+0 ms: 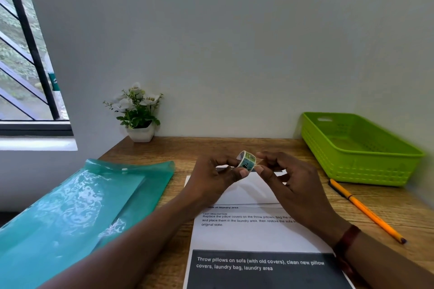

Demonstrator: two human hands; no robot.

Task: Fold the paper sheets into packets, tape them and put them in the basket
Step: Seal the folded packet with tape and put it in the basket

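pinching a small patterned tape roll (pixel 246 161) from both sides: left hand (pixel 216 176) is gripping it with thumb and curled fingers, right hand (pixel 288 178) is nipping its right edge between thumb and forefinger. paper sheet (pixel 253 234) is lying underneath, running toward 6 o'clock, far end folded over. green basket (pixel 366 171) is sitting at 2 o'clock, well apart; pencil (pixel 366 210) at 4, teal folder (pixel 77 206) at 8.
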